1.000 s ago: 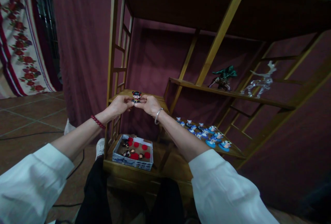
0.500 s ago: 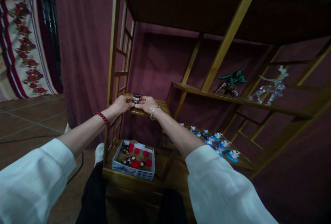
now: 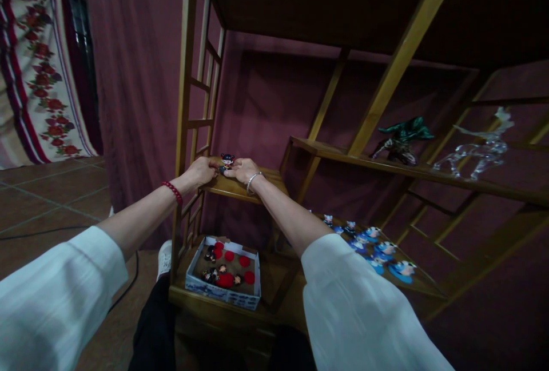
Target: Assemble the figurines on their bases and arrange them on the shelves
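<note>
A small doll figurine (image 3: 227, 159) with black hair buns and a dark base stands upright on the small upper-left shelf (image 3: 240, 188). My left hand (image 3: 201, 172) is at its left side, with the fingertips against or very near the base. From the right, my right hand (image 3: 243, 171) grips the base with thumb and fingers. Below, on the lower board, sits an open shallow cardboard box (image 3: 223, 296) with several similar figurines and red round pieces in it.
To the right, a higher shelf (image 3: 364, 159) carries a green-and-brown ornament (image 3: 403, 139) and a clear deer figurine (image 3: 476, 151). Several blue-and-white figurines (image 3: 381, 248) stand on a lower shelf. A slatted wooden side frame (image 3: 189, 102) rises left of my hands.
The figurine now sits lower against the shelf, between both hands. My view has shifted slightly, so the right-hand shelves appear further right.
</note>
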`<state>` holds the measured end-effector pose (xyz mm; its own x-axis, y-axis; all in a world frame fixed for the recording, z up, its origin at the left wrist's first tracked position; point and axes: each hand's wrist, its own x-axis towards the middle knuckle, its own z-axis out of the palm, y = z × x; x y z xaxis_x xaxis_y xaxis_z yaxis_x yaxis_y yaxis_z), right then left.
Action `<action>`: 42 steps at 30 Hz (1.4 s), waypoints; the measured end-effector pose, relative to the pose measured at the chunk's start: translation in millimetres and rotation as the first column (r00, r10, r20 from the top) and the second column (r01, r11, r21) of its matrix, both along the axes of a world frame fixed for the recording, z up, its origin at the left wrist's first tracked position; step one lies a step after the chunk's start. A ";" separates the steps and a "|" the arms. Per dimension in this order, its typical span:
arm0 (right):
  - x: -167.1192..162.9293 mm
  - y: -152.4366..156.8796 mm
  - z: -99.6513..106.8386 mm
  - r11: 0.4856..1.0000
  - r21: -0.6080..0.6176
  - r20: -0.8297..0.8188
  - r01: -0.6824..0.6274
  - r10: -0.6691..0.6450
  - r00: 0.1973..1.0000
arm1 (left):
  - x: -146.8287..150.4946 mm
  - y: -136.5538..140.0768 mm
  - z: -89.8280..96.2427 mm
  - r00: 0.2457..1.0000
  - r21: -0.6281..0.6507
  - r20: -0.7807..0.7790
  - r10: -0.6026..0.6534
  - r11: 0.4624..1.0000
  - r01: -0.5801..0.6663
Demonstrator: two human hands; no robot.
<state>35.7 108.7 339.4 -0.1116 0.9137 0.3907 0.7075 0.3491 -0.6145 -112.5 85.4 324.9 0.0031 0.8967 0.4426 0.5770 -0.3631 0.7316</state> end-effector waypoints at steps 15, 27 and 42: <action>-11.1 35.9 3.9 0.996 0.033 0.110 0.083 -0.086 0.990 | -2.1 11.9 9.0 0.941 -0.032 -0.337 0.027 0.999 -0.040; -26.1 54.2 11.3 0.989 0.076 0.250 0.126 -0.141 0.958 | -1.6 44.4 7.3 0.983 -0.018 -0.184 0.021 1.000 -0.024; -35.2 63.3 14.0 0.990 0.038 0.326 0.136 -0.141 0.935 | -1.5 61.5 8.6 0.977 -0.044 -0.194 0.088 0.994 -0.098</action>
